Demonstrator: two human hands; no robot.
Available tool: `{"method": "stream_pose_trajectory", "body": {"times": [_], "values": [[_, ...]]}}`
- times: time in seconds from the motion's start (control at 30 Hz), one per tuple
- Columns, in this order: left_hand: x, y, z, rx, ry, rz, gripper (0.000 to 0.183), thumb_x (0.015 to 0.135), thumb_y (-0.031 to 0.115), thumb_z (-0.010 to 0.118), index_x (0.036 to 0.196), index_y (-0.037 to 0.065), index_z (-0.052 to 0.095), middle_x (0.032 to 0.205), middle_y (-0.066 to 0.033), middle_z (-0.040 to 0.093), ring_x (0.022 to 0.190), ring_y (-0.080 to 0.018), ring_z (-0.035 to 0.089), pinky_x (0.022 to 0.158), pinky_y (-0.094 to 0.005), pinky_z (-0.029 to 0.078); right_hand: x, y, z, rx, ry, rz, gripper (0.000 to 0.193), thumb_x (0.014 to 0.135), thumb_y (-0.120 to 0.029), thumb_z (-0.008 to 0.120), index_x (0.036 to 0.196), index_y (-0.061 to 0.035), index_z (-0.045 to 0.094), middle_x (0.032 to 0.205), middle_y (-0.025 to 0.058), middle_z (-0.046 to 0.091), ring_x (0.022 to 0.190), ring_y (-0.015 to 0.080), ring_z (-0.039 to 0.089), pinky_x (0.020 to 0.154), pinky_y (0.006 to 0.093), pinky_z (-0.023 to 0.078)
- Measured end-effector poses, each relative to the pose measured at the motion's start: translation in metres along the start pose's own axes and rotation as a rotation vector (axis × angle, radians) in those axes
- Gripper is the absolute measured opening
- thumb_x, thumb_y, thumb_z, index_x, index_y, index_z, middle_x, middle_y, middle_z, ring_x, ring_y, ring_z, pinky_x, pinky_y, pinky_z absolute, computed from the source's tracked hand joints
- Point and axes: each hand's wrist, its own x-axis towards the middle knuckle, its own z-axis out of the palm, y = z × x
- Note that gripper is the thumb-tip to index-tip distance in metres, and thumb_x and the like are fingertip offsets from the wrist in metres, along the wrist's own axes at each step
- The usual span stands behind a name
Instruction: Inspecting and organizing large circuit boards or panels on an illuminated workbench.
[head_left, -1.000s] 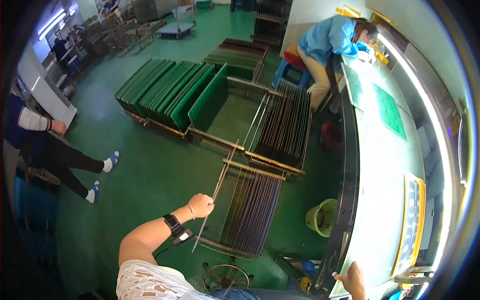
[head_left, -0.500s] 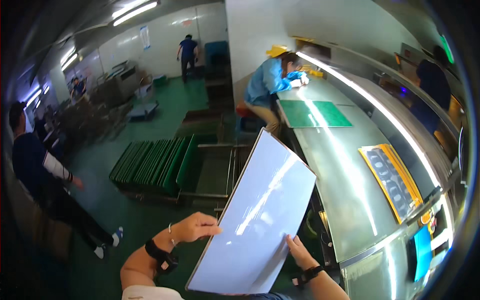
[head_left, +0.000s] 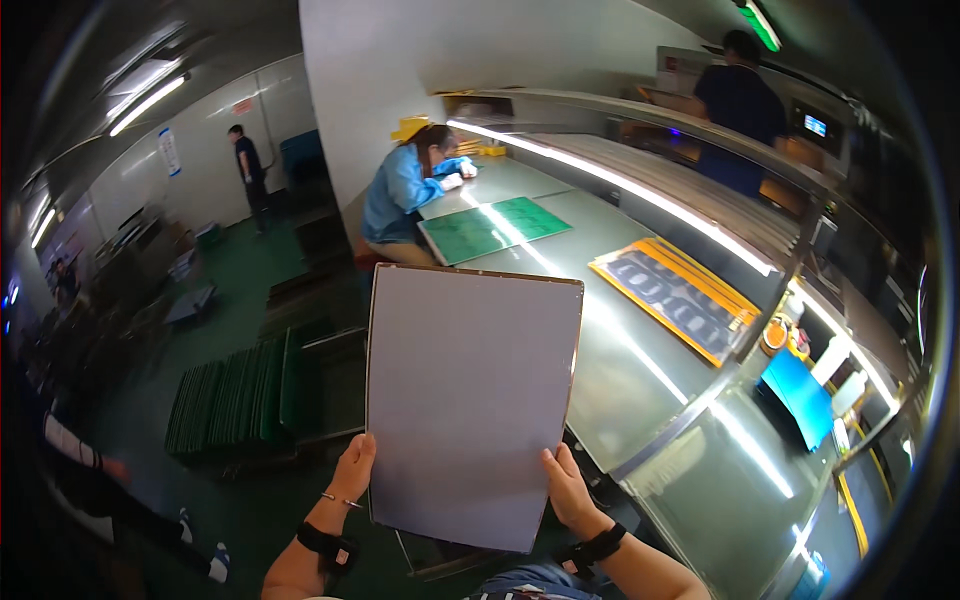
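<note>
A pale grey-white rectangular panel (head_left: 470,400) with a thin brownish edge is held up in front of me, its long sides nearly upright. My left hand (head_left: 353,468) grips its lower left edge, thumb against the face. On the lower right edge my right hand (head_left: 570,490) closes in the same way. The fingers behind the panel are hidden. Both wrists carry black bands.
To the right runs a metal-topped bench (head_left: 640,415) with a green board (head_left: 495,230), a yellow-framed sheet (head_left: 675,295) and a blue sheet (head_left: 797,398). Green panels (head_left: 230,395) stand racked on the left. A person in blue (head_left: 405,190) leans over the bench.
The panel has swung from a slant to nearly upright, and its glare is gone. My left hand now holds the left edge lower down. The view has turned right.
</note>
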Motion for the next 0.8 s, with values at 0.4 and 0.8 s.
{"method": "stream_pose_trajectory", "body": {"times": [0.4, 0.8], "values": [[0.063, 0.093, 0.114, -0.372, -0.088, -0.059, 0.035, 0.096, 0.04, 0.043, 0.088, 0.007, 0.054, 0.069, 0.0062, 0.042, 0.065, -0.0037, 0.038, 0.058, -0.0208, 0.036, -0.091, -0.013, -0.067, -0.705, 0.236, -0.016, 0.031, 0.095, -0.018, 0.047, 0.12, 0.0003, 0.047, 0.106, 0.0088, 0.059, 0.095, 0.0146, 0.056, 0.086, 0.0287, 0.044], [-0.002, 0.272, 0.427, 0.06, -0.738, 0.805, 0.042, 0.088, 0.041, 0.051, 0.084, 0.001, 0.061, 0.083, -0.0185, 0.063, 0.082, -0.0339, 0.059, 0.077, -0.0441, 0.041, -0.272, -0.007, -0.136, 0.089, 0.433, 0.197, 0.033, 0.098, -0.017, 0.039, 0.109, 0.0112, 0.052, 0.104, 0.0227, 0.061, 0.095, 0.0296, 0.061, 0.085, 0.0383, 0.051]]}}
